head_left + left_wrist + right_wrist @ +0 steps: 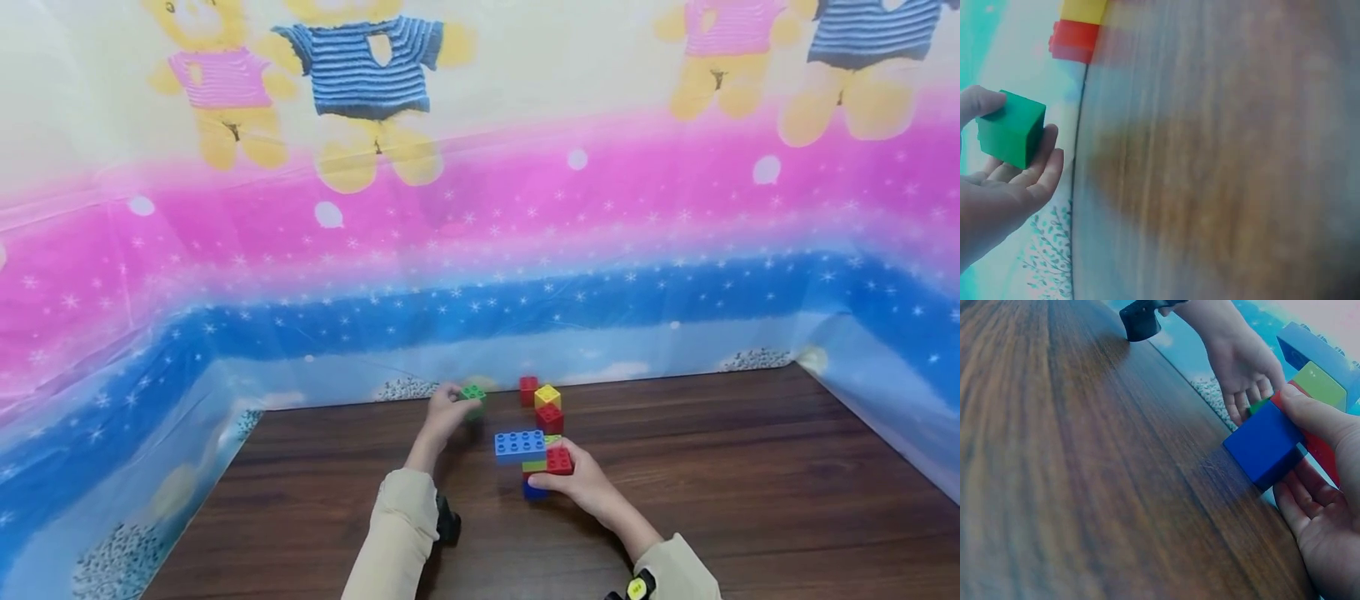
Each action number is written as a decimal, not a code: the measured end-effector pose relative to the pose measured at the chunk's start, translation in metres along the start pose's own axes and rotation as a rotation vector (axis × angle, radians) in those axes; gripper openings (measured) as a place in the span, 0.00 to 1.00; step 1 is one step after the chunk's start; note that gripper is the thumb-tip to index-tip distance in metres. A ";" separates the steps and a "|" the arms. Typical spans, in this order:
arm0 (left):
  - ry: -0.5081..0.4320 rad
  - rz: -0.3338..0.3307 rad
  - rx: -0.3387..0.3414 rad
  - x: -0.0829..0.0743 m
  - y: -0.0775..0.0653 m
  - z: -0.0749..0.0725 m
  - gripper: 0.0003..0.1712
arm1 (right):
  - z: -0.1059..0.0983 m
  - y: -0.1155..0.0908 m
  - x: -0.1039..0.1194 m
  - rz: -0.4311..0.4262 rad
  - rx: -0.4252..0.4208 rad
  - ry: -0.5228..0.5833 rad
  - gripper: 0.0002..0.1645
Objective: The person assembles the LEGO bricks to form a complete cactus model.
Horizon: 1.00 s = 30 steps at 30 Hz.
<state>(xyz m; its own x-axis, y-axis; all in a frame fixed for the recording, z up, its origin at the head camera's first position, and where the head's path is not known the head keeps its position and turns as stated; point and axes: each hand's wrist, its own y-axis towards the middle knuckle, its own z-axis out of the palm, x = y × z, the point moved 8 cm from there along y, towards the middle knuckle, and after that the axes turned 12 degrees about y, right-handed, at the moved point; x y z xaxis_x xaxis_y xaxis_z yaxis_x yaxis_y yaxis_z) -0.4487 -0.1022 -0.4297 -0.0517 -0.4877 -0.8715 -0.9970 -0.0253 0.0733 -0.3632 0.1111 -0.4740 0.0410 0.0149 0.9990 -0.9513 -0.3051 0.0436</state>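
My left hand pinches a green brick between thumb and fingers, near the back edge of the table. Closer to me, my right hand grips a stack of joined bricks, thumb on the near side and fingers beneath. At its bottom is a dark blue brick. Red and lime green pieces sit above that, and a long blue brick juts out leftward on top. Another red brick shows on the stack's right side, its studs up. The fingers partly hide the stack.
Beyond the stack, a red brick, a yellow brick and a farther red brick stand near the back edge. The dark wooden table is bordered by a printed cloth behind and at both sides.
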 end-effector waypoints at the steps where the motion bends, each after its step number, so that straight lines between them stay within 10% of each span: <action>1: -0.024 0.003 0.000 -0.001 -0.001 0.000 0.19 | 0.000 0.000 0.000 0.002 -0.001 -0.002 0.33; 30: -0.238 0.052 0.066 -0.054 -0.052 -0.004 0.26 | 0.001 0.001 -0.001 0.011 -0.011 -0.002 0.32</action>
<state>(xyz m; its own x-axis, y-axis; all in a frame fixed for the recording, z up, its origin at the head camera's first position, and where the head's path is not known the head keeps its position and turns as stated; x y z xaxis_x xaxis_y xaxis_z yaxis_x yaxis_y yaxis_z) -0.3935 -0.0784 -0.3844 -0.1079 -0.2672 -0.9576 -0.9938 0.0553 0.0965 -0.3640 0.1099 -0.4751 0.0310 0.0100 0.9995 -0.9549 -0.2950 0.0326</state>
